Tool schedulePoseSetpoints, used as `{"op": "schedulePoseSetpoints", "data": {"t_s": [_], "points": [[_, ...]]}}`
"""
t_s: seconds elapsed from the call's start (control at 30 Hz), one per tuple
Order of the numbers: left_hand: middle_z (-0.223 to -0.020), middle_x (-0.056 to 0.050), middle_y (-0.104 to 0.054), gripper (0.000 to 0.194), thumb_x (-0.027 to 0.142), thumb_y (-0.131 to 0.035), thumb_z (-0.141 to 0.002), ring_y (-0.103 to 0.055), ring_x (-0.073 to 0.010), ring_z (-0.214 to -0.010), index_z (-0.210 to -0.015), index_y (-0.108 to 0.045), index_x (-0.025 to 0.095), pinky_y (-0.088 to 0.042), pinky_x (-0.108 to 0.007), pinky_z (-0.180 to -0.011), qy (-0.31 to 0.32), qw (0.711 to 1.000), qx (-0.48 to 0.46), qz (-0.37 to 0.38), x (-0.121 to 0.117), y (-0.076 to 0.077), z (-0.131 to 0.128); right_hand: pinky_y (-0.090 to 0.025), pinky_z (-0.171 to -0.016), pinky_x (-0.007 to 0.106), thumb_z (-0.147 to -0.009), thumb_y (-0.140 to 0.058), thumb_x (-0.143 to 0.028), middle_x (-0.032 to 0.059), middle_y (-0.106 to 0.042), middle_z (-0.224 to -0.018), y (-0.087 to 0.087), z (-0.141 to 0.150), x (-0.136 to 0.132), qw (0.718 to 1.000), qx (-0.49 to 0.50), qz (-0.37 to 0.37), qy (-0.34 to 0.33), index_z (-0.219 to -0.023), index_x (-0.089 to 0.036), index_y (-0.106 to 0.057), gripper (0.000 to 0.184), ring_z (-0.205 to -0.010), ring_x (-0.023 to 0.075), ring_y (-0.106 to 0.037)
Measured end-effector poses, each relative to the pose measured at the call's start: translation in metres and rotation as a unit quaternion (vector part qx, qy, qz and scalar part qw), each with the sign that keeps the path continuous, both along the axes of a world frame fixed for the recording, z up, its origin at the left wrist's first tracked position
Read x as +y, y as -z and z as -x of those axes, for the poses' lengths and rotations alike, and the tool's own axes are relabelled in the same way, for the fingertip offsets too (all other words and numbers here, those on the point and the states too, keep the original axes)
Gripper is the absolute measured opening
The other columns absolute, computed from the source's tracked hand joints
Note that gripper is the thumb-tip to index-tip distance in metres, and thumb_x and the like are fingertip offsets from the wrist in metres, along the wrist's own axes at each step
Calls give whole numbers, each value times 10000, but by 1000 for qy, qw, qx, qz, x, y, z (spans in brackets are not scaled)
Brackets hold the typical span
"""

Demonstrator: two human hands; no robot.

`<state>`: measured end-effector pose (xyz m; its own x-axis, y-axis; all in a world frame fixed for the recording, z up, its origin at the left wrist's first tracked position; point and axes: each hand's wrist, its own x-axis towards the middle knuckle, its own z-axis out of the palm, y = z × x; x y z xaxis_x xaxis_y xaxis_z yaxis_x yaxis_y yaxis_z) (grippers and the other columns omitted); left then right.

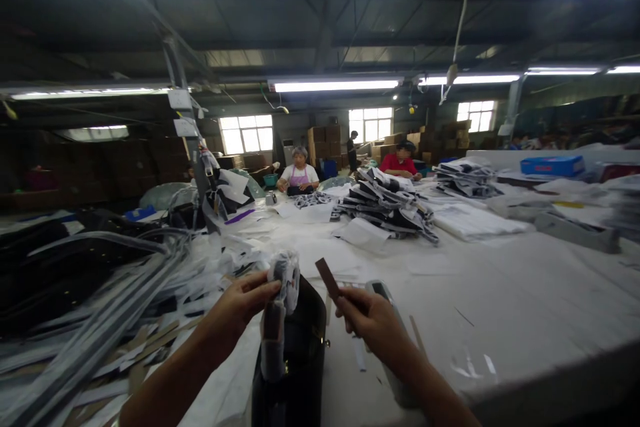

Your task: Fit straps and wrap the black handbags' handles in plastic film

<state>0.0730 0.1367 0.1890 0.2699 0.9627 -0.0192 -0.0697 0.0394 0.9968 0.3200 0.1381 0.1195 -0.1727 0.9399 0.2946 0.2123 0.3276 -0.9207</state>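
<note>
Fingers of my left hand [247, 300] pinch a strap wrapped in clear and white plastic [285, 280], its lower part hanging down over a glossy black bag [307, 330]. The bag stands upright at the table's near side, with a small metal stud on its right edge. To the right of the bag, my right hand [365, 313] grips a flat brown strip [326, 277] between thumb and fingers, its free end pointing up and left, apart from the wrapped strap. Partly hidden behind my right wrist is a grey device [379, 290] with a dark display.
Loose packing scraps and strips [150, 347] cover the left side, beside black bags [85, 273]. Across the white table [500, 293] lie a pile of black-and-white pieces [385, 207] and a blue box [552, 165]. Two people sit at the far side; another stands behind.
</note>
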Motion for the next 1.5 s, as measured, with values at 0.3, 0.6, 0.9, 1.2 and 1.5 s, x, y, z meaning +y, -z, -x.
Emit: {"op": "schedulePoseSetpoints", "data": {"t_s": [0.3, 0.6, 0.9, 1.2, 1.5], "points": [[-1036, -95, -769, 445, 398, -801, -707, -686, -298, -1018, -1086, -756, 169, -471, -368, -950, -67, 997, 31, -9, -4, -5, -10, -323, -453, 215, -841, -626, -418, -18, -588, -541, -25, -1, 32, 991, -86, 22, -104, -708, -155, -736, 314, -461, 98, -452], [-1340, -84, -626, 353, 427, -794, -691, -488, -363, -1298, -989, -799, 238, -411, -427, -1049, -115, 984, 106, -87, -9, -7, -17, -290, -489, 226, -755, -732, -471, -34, -547, -556, -41, 24, 64, 975, -51, 44, -213, -745, -137, -771, 336, -535, 99, -421], [-1489, -54, -487, 371, 415, -830, -660, -665, -332, -1045, -1003, -802, 277, -507, -398, -924, -133, 984, 105, -57, -12, -11, -24, -275, -498, 209, -762, -735, -472, -48, -499, -579, -41, 47, 73, 948, 15, 88, -304, -752, -133, -741, 340, -532, 82, -382], [-1387, -80, -571, 371, 370, -810, -696, -684, -308, -997, -1049, -787, 260, -542, -363, -876, -131, 981, 111, -91, -19, -16, -20, -384, -663, 216, -806, -693, -578, 24, -617, -822, -51, 42, 55, 883, 131, 205, -401, -896, -136, -735, 453, -721, 120, -508], [-1427, -146, -524, 910, 368, -853, -667, -726, -244, -887, -1462, -415, 306, -549, -340, -810, -204, 974, 32, -90, -17, 14, -19, -311, -583, 235, -759, -737, -577, -30, -514, -631, -49, 58, 42, 941, 109, 162, -277, -782, -121, -707, 457, -598, 104, -403]]}}
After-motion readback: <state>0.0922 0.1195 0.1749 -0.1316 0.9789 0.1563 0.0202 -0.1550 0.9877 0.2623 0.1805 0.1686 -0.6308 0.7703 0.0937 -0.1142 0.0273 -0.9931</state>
